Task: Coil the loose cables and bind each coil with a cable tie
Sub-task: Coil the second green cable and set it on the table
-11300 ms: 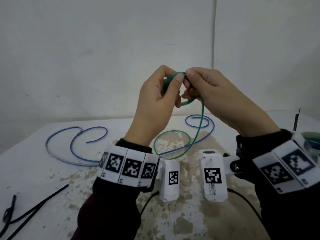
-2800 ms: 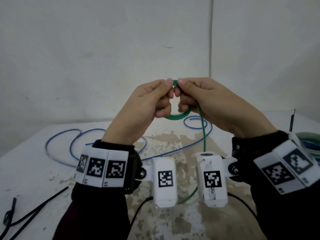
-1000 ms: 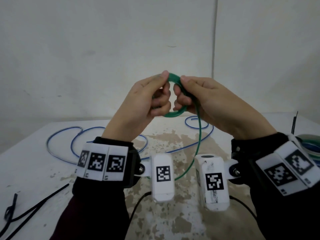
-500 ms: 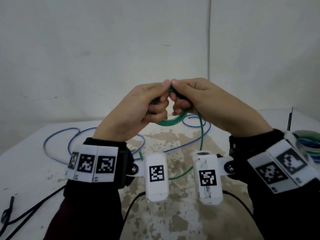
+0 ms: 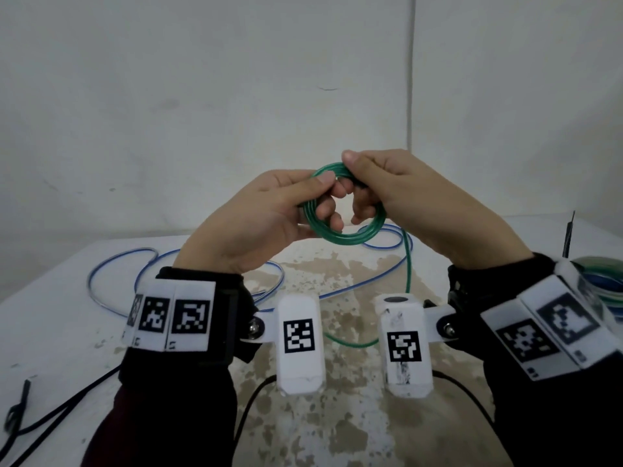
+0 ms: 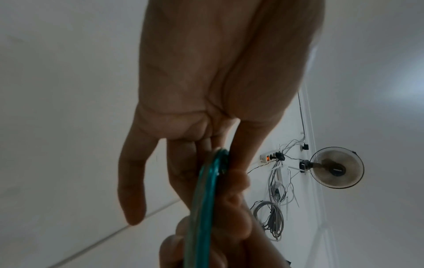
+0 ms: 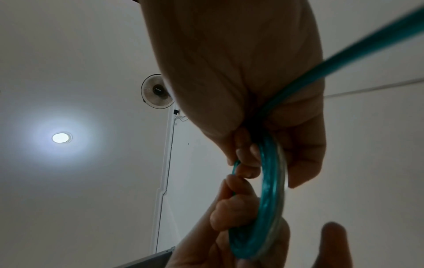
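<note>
While the left hand (image 5: 269, 214) and right hand (image 5: 401, 193) both pinch the green coil (image 5: 344, 230) at frame centre, its tail (image 5: 408, 264) hangs uncoiled to the surface (image 5: 50, 315). Judged unfinished: no tie on it, and the blue cable (image 5: 111, 274) at left lies loose.

Head view looks down; both wrist views face up, all sharing the green coil (image 5: 344, 230).
</note>
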The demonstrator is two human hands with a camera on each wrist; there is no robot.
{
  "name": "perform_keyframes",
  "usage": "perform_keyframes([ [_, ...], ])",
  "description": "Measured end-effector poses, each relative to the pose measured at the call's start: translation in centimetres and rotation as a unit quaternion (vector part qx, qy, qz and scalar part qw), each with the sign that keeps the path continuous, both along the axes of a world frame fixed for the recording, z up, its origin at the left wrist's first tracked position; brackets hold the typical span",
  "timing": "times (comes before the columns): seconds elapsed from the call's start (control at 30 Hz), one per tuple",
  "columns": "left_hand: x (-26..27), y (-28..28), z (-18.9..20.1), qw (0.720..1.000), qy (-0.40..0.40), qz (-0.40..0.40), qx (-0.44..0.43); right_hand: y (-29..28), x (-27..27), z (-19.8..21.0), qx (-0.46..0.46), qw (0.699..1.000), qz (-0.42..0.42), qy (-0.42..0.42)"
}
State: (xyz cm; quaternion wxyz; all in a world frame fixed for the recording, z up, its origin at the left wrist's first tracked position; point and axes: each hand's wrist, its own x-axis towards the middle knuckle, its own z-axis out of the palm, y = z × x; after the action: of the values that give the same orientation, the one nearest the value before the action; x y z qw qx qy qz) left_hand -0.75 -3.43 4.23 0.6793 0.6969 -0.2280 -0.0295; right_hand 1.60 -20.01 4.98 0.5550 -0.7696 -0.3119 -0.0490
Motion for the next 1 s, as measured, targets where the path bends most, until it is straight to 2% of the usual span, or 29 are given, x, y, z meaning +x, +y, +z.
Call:
perform_keyframes([
  [0.23,-0.1,0.4,-0.1,1.000,-0.025,0.000,-0.009,0.0,0.4,-0.1,0.031,0.998,0.050,0.029],
  [0.43,0.3,-0.1,-0.2,0.999,0.014,0.032,0.011,0.3,0.6,-0.5,0.008,1.000,0.010,0.021],
  [0.57,0.8,-0.9,-0.3,0.992,-0.033,0.097,-0.076,0.6,0.9,-0.7,0.084,0.995,-0.001,0.051],
  [0.7,1.0,-1.6,0.0,0.972,-0.076,0.136,-0.175,0.2,1.0,-0.4,0.124,0.986,0.068,0.087],
  [0.8,1.0,-2.0,0.0,0.967,-0.085,0.127,-0.206,-0.1,1.1,-0.2,0.195,0.963,0.111,0.147],
  [0.9,0.8,-2.0,0.3,0.973,-0.078,0.099,-0.195,-0.2,1.1,0.0,0.232,0.948,0.141,0.168],
  [1.0,0.5,-1.6,0.6,0.988,-0.043,0.055,-0.139,-0.2,1.0,0.0,0.196,0.964,0.117,0.135],
])
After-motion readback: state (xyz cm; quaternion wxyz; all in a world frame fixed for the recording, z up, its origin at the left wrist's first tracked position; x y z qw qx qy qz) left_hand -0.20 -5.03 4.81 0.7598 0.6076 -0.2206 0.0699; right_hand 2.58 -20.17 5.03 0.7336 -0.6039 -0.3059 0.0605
